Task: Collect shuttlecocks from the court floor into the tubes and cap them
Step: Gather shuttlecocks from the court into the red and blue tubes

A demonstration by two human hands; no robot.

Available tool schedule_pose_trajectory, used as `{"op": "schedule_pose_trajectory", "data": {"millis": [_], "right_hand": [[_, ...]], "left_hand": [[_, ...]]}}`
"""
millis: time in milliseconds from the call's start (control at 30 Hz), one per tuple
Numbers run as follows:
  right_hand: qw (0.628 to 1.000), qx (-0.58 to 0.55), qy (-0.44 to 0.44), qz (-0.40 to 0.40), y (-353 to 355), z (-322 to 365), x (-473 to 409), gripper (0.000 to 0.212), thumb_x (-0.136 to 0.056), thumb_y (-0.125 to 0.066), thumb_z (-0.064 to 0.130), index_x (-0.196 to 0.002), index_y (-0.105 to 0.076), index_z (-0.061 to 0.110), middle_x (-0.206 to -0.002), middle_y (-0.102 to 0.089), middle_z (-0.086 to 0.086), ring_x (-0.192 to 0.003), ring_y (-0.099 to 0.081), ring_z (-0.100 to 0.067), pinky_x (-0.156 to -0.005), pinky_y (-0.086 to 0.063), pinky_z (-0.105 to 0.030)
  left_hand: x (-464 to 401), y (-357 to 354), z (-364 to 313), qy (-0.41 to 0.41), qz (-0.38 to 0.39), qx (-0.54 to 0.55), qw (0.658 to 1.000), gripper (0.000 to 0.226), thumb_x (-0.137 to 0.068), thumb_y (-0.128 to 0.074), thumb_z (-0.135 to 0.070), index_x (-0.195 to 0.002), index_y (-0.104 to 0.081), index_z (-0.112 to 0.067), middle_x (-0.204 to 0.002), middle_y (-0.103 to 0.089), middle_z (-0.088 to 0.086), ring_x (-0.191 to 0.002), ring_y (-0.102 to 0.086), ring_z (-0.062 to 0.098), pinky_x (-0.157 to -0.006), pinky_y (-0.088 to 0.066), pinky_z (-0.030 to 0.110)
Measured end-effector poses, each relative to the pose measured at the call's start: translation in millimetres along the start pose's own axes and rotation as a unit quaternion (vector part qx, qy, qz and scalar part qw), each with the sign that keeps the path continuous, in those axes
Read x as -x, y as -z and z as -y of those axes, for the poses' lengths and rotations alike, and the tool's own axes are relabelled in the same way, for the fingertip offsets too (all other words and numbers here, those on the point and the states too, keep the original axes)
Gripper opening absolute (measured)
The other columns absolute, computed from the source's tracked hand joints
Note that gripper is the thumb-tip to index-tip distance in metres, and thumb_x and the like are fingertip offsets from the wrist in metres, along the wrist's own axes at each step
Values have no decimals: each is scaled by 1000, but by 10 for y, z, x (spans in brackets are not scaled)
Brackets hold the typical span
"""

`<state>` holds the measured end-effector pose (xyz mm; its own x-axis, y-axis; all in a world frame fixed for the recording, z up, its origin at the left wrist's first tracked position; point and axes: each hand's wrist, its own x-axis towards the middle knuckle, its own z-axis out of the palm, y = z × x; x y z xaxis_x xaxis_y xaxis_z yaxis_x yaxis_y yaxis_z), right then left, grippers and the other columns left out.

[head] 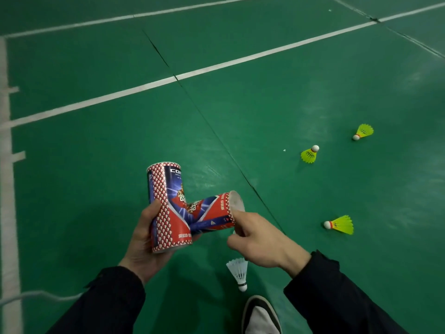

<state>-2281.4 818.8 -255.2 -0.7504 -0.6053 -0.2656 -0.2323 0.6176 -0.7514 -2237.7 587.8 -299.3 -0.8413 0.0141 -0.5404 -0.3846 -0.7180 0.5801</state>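
My left hand (144,239) grips an upright red-and-blue shuttlecock tube (166,203) near its lower end. A second tube (212,212) of the same print lies sideways against it, its translucent cap (237,201) pointing right. My right hand (260,239) holds that capped end, thumb on the rim, fingers curled beneath. Three yellow shuttlecocks lie on the green floor to the right: one far (364,131), one nearer (310,154), one closest (340,224). A white shuttlecock (239,273) lies below my right hand.
My shoe (261,314) shows at the bottom edge, just under the white shuttlecock. White court lines (168,80) cross the floor ahead, and a wide white line (7,189) runs down the left side. A dark seam (216,138) cuts diagonally across the mat.
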Motion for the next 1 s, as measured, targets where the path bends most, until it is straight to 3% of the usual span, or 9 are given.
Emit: {"op": "schedule_pose_trajectory", "data": {"millis": [100,167,267,433,533,633,767,900,1000], "right_hand": [[975,-222,5,-2,-8,-4,19,21,-93,-60,20,-112,-67,25,-76,-67,7,-52,-57,-19,-45,-51,-35],[917,-365,-7,-159,-21,-138,43,19,-96,-59,25,-111,-70,20,-98,-75,1,-53,-60,-23,-46,-48,-30],[894,-275,-156,-316,-299,-730,11,12,-100,-58,23,-103,-68,17,-103,-74,-1,-71,-63,-17,-67,-56,-40],[975,71,-206,40,-1100,-1334,39,48,-90,-66,33,-136,-55,29,-144,-55,3,-120,-62,-21,-101,-52,-40],[966,158,-191,75,-1274,-1363,26,19,-94,-61,35,-109,-65,23,-111,-65,-2,-95,-67,-24,-87,-56,-44],[964,-83,-229,-103,-1005,-1119,57,16,-94,-68,21,-79,-66,23,-77,-70,0,-72,-66,-19,-79,-59,-42],[798,-441,-82,-401,-334,-528,192,8,-91,-68,1,-99,-69,1,-93,-74,-8,-83,-67,-17,-83,-59,-31],[907,-303,-42,-288,-249,-283,146,6,-93,-68,8,-94,-71,13,-85,-72,-10,-74,-61,-18,-67,-54,-40],[943,-285,-54,-161,-311,-241,127,33,-81,-49,12,-101,-72,25,-81,-70,9,-54,-51,-11,-49,-47,-28]], "left_hand": [[31,-5,-21,-5,2,-9,1000,121,-44,-102,-50,-148,-52,-14,-143,-63,24,-130,-60,47,-107,-40,76],[33,19,-62,-7,-14,26,1000,110,-55,-97,-45,-149,-50,-14,-134,-66,21,-122,-66,42,-106,-43,74],[26,89,-94,-17,-10,50,999,70,-83,-73,-45,-143,-50,-16,-123,-67,14,-111,-72,34,-103,-51,65],[65,102,-63,-10,8,37,999,67,-82,-71,-47,-138,-53,-15,-110,-71,11,-99,-74,28,-102,-50,66],[77,97,-62,-9,29,38,999,80,-72,-84,-44,-140,-53,-15,-118,-71,14,-108,-72,33,-110,-42,70],[64,123,-74,-6,26,36,999,61,-84,-67,-46,-135,-53,-15,-104,-75,9,-95,-76,28,-113,-39,66],[55,101,-55,4,13,-2,1000,55,-93,-65,-46,-137,-55,-14,-109,-76,10,-100,-76,30,-107,-48,62],[47,45,-7,3,16,-22,1000,52,-94,-54,-45,-135,-54,-13,-104,-76,10,-95,-76,28,-102,-53,63],[51,14,25,5,20,-33,999,50,-93,-55,-43,-134,-54,-14,-98,-76,8,-91,-77,26,-92,-58,60]]}}
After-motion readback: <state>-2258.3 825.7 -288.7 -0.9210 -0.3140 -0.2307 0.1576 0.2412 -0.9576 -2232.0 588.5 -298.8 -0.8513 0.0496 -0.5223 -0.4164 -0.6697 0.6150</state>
